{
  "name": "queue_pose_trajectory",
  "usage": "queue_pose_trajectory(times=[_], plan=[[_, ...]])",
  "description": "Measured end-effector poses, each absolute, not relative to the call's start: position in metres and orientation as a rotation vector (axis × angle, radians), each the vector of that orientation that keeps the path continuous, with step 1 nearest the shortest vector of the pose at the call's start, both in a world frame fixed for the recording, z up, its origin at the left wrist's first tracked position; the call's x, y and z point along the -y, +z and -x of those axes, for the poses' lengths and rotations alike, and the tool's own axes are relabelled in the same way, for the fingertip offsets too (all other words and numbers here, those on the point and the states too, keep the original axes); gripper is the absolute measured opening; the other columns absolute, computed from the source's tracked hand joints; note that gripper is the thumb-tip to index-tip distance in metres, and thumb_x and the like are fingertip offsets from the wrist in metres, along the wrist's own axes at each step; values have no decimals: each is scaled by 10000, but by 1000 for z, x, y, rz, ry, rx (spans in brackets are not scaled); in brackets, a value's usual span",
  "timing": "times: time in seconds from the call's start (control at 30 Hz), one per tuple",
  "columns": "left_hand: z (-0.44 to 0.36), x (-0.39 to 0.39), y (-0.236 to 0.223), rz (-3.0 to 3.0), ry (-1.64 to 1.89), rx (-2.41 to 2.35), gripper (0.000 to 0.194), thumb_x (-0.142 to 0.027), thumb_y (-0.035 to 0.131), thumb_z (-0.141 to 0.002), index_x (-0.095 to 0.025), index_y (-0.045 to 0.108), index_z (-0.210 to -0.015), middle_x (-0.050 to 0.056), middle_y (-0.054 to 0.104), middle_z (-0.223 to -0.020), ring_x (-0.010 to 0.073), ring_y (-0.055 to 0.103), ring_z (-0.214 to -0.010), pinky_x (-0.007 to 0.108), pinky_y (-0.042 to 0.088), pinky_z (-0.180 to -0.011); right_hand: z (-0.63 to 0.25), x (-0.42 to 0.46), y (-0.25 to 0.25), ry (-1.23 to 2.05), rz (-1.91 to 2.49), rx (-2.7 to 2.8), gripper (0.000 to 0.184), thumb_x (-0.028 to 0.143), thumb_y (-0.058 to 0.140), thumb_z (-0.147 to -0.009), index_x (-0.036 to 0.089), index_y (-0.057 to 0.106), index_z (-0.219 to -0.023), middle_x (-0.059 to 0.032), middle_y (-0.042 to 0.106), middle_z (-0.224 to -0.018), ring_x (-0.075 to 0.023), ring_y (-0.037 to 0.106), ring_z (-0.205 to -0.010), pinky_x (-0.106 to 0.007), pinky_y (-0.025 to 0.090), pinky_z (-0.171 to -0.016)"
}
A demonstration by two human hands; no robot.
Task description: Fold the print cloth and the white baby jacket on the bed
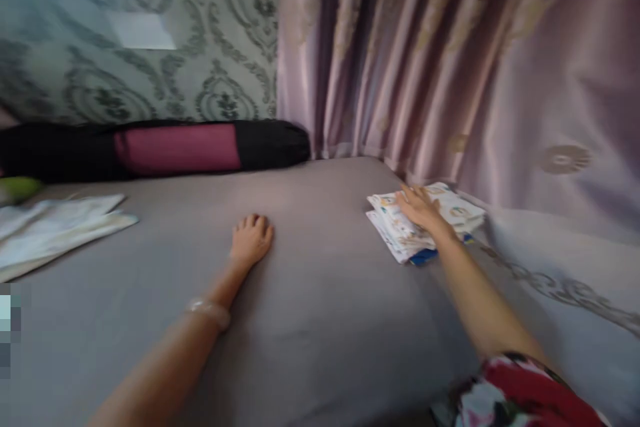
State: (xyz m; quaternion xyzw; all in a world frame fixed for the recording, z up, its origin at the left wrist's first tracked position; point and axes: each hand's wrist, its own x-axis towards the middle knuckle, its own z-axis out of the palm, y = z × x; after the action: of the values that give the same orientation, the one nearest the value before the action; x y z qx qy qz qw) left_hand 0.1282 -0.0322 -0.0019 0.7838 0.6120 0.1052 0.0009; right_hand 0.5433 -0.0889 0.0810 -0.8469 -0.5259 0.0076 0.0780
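My right hand [420, 207] lies palm down with its fingers apart on a stack of folded white printed cloths [457, 210], near the right edge of the bed. Something blue [424, 256] shows beneath the stack. Palm down on the grey bed sheet [305, 307] rests my left hand [251, 240], its fingers slightly bent and nothing visible in them. A pale bracelet [209, 311] circles my left wrist. What lies under either palm is hidden.
White cloth [55, 224] lies at the left, beside a green object [20, 188]. A long black and pink bolster-like bag [180, 148] lies along the patterned wall [225, 34]. Pinkish curtains [425, 47] hang at the right, behind the stack.
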Motion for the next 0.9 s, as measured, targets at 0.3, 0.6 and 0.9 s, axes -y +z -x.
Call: queue_pose_trajectory(times=[0.3, 0.6, 0.9], plan=[[-126, 26, -6, -2380, 478, -1859, 410, -393, 344, -962, -177, 549, -1243, 163, 512, -1318, 296, 439, -1209, 435, 336, -994, -542, 78, 38, -20, 2368, 1919, 692, 573, 219, -852, 288, 478, -1427, -134, 341, -1542, -323, 268, -1434, -613, 226, -1125], [-129, 24, -9, -2431, 462, -1850, 415, -375, 318, -964, -129, 565, -1190, 193, 523, -1257, 319, 457, -1149, 470, 354, -955, -491, 79, 46, -449, 1957, 1785, 681, 605, 152, -868, 389, 316, -1493, -165, 442, -1459, -333, 325, -1397, -659, 205, -1091], [-97, 3, -6, -2453, 512, -1517, 292, -316, 466, -910, -161, 647, -1078, 159, 603, -1183, 276, 529, -1112, 425, 420, -961, -282, 62, -4, 129, 1786, 2360, 533, 372, 262, -929, 180, 551, -1334, -129, 461, -1464, -271, 449, -1330, -468, 385, -1083]])
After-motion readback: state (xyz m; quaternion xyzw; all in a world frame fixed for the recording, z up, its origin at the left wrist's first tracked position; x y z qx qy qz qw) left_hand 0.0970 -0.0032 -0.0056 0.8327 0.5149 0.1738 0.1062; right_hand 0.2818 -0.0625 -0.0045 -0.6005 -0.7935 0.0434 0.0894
